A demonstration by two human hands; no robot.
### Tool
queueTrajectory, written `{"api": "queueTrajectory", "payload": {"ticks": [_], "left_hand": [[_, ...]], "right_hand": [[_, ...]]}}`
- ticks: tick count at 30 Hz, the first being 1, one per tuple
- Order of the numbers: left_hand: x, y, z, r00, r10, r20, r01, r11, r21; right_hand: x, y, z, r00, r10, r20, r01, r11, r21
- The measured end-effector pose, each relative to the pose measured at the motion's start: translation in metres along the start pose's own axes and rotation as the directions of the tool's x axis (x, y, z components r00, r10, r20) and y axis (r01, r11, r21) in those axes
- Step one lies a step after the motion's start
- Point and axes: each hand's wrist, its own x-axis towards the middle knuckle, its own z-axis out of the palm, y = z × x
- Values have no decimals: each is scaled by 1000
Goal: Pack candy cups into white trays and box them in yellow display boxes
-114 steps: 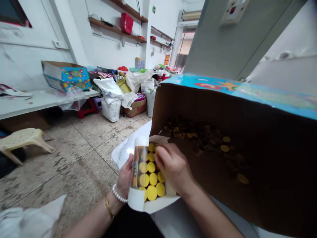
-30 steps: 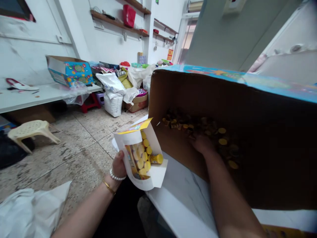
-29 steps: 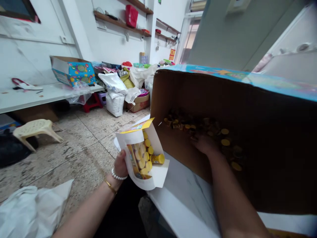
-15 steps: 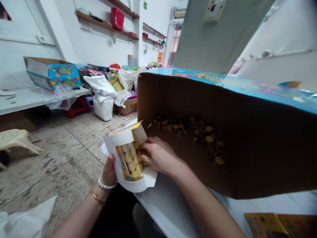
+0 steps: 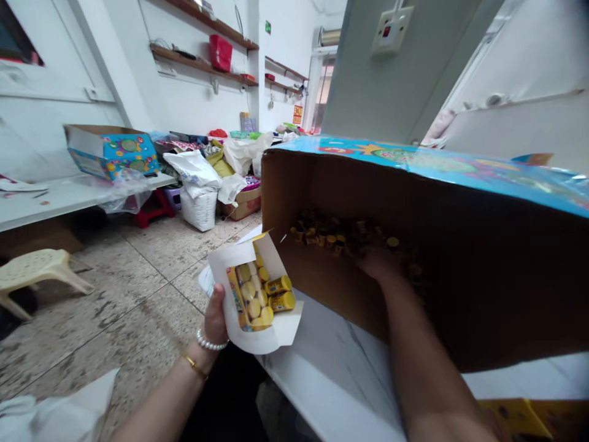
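Observation:
My left hand [image 5: 216, 316] grips the edge of a small white-backed cardboard packaging box [image 5: 219, 265] with a cut-out window, thumb on its near face. Inside it lie several small tubs [image 5: 281, 301] with yellow lids, two of them on their sides by the open end. My right hand [image 5: 375, 261] reaches deep into a large blue-printed cardboard box [image 5: 317, 279] tipped on its side. It is among loose yellow-lidded tubs [image 5: 331, 241] there; shadow hides its fingers, so I cannot tell what they hold.
The large box lies on a white marbled table [image 5: 340, 362]. Flat yellow printed cardboard [image 5: 510, 417] is at the lower right. Leftward are a cream plastic stool [image 5: 41, 264], a white table [image 5: 87, 195] with another blue box [image 5: 122, 153], and stuffed white sacks [image 5: 199, 199].
My right hand has left the small packaging box and moved right into the large box. Two tubs at the small box's open end now show. The left hand still holds that box.

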Motion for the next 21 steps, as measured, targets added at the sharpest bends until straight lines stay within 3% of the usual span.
{"api": "queueTrajectory", "payload": {"ticks": [3, 5, 7, 8, 11, 12, 14, 17, 21], "left_hand": [[0, 0, 2, 1000, -11, -4, 11, 1000, 15], [0, 1, 3, 1000, -19, 1, 18, 999, 26], [-1, 1, 2, 999, -48, -1, 48, 998, 32], [-1, 2, 2, 998, -67, -4, 67, 997, 30], [-2, 2, -1, 996, -92, 4, 92, 996, 6], [-2, 2, -2, 996, -88, 12, 88, 996, -7], [-1, 2, -3, 996, -76, 48, 77, 997, -31], [0, 0, -4, 988, -90, 129, 99, 993, -65], [2, 0, -4, 975, -95, 202, 116, 988, -99]], "right_hand": [[-11, -27, -20, 991, -39, -128, 50, 995, 81], [-31, -59, -26, 961, -167, -220, 207, 962, 176], [-57, -96, -22, 902, -338, -268, 406, 875, 262], [-69, -113, -17, 849, -460, -260, 525, 789, 320], [-85, -145, 0, 727, -671, -146, 679, 670, 301], [-81, -145, 5, 723, -680, -119, 685, 683, 256], [-63, -129, 10, 785, -603, -142, 619, 773, 137], [-24, -78, 17, 894, -365, -262, 376, 927, -8], [10, -19, 40, 938, -178, -296, 152, 982, -109]]}}
